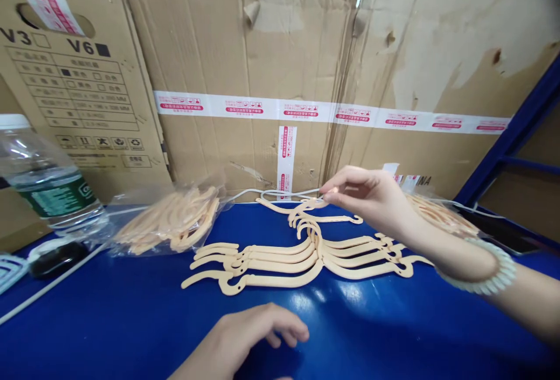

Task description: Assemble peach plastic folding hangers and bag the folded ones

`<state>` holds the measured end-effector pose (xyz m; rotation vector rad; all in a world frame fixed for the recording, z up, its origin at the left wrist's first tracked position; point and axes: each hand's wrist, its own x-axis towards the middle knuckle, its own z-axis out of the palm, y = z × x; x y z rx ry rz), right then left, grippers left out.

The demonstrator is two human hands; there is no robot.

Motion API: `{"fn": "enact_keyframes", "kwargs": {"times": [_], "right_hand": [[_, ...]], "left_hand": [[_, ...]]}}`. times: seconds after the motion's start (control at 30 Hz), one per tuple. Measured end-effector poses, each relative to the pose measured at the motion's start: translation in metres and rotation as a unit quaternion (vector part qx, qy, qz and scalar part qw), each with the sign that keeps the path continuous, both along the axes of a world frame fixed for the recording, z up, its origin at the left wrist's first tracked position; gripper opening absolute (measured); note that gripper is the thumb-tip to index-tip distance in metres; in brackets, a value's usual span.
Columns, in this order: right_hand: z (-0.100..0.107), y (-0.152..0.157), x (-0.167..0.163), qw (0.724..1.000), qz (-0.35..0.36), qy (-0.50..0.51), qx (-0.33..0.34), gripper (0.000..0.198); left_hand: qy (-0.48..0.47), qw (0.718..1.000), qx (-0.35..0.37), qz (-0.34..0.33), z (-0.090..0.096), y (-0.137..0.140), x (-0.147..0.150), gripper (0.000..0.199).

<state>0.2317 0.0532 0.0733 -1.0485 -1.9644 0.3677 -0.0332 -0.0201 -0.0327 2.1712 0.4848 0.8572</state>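
Cardboard backdrop (245, 47): kinda torn, red-and-white tape (262, 107) across
Blue tabletop (109, 310): I'm getting glare on my feed
Blue frame (525, 123): slanting, far right

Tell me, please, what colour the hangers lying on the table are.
The hangers are pale cream-beige, best seen in the head view.
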Motion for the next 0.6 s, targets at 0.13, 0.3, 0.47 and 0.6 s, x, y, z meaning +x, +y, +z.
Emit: {"fn": "enact_keyframes", "kwargs": {"times": [0.13, 0.3, 0.47, 0.6], "right_hand": [[-0.025, -0.033, -0.036, 0.942, 0.140, 0.174, -0.249, 0.030], [-0.055, -0.068, -0.066, 0.882, 0.204, 0.173, -0.388, 0.034], [-0.039, -0.046, -0.050, 0.968, 0.172, -0.028, -0.179, 0.028], [-0.032, 0.018, -0.010, 0.976, 0.024, -0.217, -0.027, 0.015]], "left_hand": [[-0.006, 0.986, -0.161, 0.038, 0.010, -0.008, 0.000, 0.048], [-0.066, 0.951, -0.286, 0.094, 0.014, -0.011, 0.004, 0.026], [-0.128, 0.909, -0.343, 0.199, 0.015, -0.002, 0.007, 0.041], [-0.151, 0.890, -0.363, 0.230, 0.015, 0.002, 0.008, 0.038]]}}
